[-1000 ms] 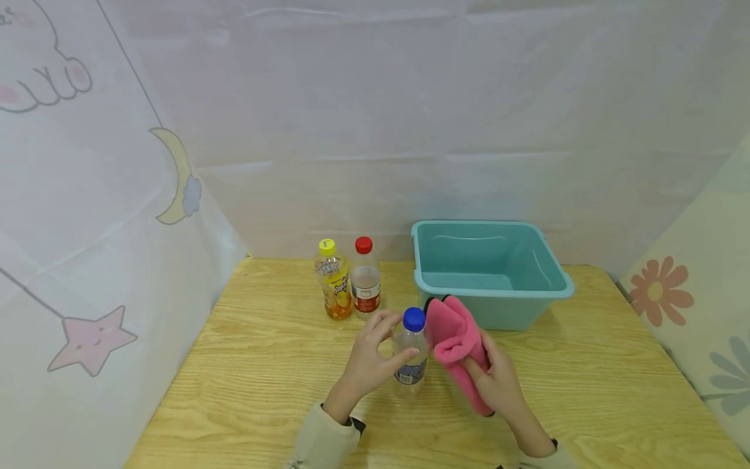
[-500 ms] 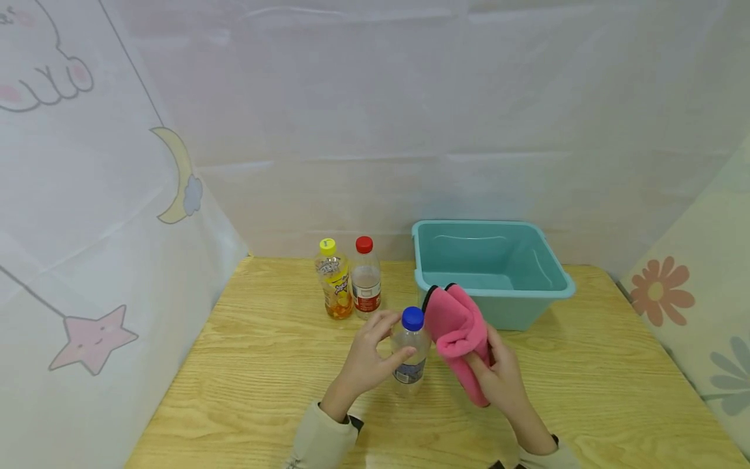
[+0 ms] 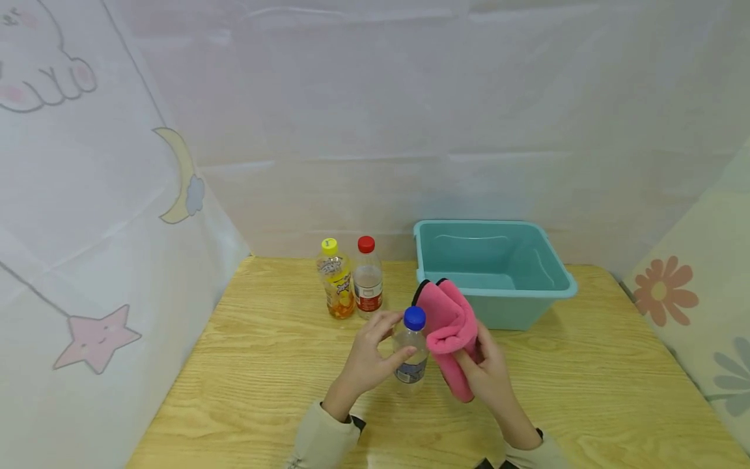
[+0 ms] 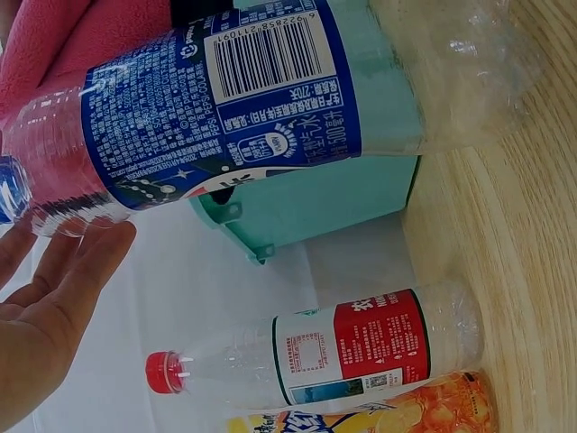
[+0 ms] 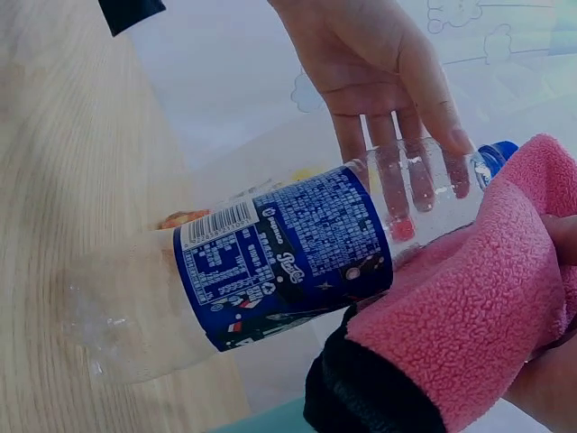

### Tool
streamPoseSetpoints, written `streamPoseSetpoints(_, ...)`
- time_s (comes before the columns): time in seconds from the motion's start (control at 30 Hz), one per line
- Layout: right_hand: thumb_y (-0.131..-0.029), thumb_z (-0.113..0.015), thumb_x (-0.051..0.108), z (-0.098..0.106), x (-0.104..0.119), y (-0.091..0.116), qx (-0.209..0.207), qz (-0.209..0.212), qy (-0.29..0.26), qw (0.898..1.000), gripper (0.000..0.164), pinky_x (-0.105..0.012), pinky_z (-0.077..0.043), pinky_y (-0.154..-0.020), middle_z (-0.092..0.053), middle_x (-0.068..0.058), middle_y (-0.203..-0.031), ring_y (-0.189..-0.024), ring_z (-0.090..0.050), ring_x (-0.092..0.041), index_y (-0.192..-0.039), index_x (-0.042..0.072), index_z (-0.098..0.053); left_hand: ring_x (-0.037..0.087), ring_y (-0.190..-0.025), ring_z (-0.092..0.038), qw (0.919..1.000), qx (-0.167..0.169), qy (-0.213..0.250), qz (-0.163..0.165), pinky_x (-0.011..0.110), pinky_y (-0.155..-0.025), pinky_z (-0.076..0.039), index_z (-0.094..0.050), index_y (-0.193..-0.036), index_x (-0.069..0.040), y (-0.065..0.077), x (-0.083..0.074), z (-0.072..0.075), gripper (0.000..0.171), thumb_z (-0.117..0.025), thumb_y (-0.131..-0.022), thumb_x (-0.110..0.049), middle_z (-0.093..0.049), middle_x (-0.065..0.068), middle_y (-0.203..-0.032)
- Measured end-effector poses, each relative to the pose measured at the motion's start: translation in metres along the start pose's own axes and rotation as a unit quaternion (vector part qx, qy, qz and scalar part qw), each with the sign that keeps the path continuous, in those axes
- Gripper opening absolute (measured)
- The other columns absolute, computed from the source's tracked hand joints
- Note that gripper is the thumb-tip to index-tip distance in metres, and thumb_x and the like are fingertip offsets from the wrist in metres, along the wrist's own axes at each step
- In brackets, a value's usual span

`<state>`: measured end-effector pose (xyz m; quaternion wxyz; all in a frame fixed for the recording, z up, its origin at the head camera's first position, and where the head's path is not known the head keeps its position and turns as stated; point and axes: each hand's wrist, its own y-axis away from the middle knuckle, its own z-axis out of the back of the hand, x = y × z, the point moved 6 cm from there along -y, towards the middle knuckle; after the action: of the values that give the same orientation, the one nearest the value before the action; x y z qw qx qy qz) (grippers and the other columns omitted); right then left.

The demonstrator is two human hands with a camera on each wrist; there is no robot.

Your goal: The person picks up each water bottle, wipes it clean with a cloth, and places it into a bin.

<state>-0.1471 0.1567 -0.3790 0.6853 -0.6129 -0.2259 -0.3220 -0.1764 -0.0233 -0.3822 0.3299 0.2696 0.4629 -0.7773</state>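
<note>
A clear plastic bottle with a blue cap and dark blue label (image 5: 284, 257) stands upright on the table. Around its upper part, just below the neck, my left hand (image 3: 370, 352) holds it, thumb on the near side and fingers behind. My right hand (image 3: 487, 374) grips a folded pink fleece cloth (image 3: 450, 319) with black edging. In the right wrist view the cloth lies against the bottle's side and covers part of it near the neck. Some of the right hand's fingers are hidden behind the cloth.
Behind the left hand stand a yellow-capped bottle (image 3: 338, 286) with an orange lower part and a red-capped clear bottle (image 3: 368, 277), side by side. A teal plastic bin (image 3: 506, 309) sits at the back right of the wooden table (image 3: 246, 365). A pale printed sheet hangs behind.
The pink cloth has moved slightly left and closer to the bottle, with its lower end raised. The left hand keeps its hold on the bottle, almost unmoved.
</note>
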Motion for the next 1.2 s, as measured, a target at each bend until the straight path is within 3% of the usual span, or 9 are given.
streamPoseSetpoints(0.33,-0.076,-0.053,-0.023,-0.002,-0.011,0.006,-0.002,-0.071,0.001,0.997,0.047,-0.013,-0.048,-0.071,-0.055,0.013,-0.106,-0.087,-0.054,-0.002,-0.121,-0.014,-0.045,0.019,-0.093,-0.054,0.9999,-0.005,-0.004,-0.007,0.036,-0.080,-0.052,-0.056,-0.120,-0.002,0.000,0.000,0.000,0.046,-0.072,-0.079,-0.014,-0.055,0.008,-0.110)
streamPoseSetpoints(0.6,-0.081,-0.056,-0.015,-0.004,-0.029,0.019,0.008,-0.143,-0.023,0.989,0.042,-0.015,-0.048,-0.070,-0.054,0.009,-0.102,-0.085,-0.052,-0.005,-0.121,-0.012,-0.045,0.029,-0.089,-0.054,1.0000,-0.004,-0.001,-0.003,0.038,-0.080,-0.052,-0.055,-0.120,-0.002,0.000,0.001,-0.001,0.046,-0.071,-0.079,-0.015,-0.055,0.008,-0.110)
streamPoseSetpoints(0.87,-0.082,-0.056,-0.012,-0.006,-0.041,0.031,0.033,-0.184,-0.031,0.982,0.046,-0.016,-0.048,-0.071,-0.053,0.008,-0.105,-0.087,-0.051,-0.004,-0.126,-0.011,-0.043,0.026,-0.089,-0.054,0.9999,-0.008,0.000,-0.012,0.038,-0.080,-0.052,-0.055,-0.120,-0.001,0.000,-0.001,0.000,0.045,-0.071,-0.079,-0.014,-0.054,0.008,-0.108)
streamPoseSetpoints(1.03,-0.082,-0.058,-0.010,-0.007,-0.050,0.038,0.044,-0.206,-0.025,0.977,0.048,-0.016,-0.047,-0.072,-0.054,-0.001,-0.108,-0.089,-0.051,-0.003,-0.128,-0.009,-0.043,0.026,-0.094,-0.055,0.9999,-0.008,0.000,-0.010,0.036,-0.081,-0.052,-0.055,-0.120,-0.001,0.001,0.000,-0.001,0.045,-0.070,-0.079,-0.014,-0.054,0.008,-0.109)
streamPoseSetpoints(1.2,-0.082,-0.060,-0.008,-0.008,-0.057,0.042,0.063,-0.195,0.006,0.979,0.046,-0.015,-0.046,-0.078,-0.055,-0.017,-0.112,-0.096,-0.050,0.000,-0.126,-0.008,-0.046,0.024,-0.095,-0.055,1.0000,-0.006,-0.002,-0.005,0.037,-0.081,-0.051,-0.055,-0.120,-0.001,0.001,0.002,-0.002,0.044,-0.070,-0.080,-0.015,-0.054,0.008,-0.109)
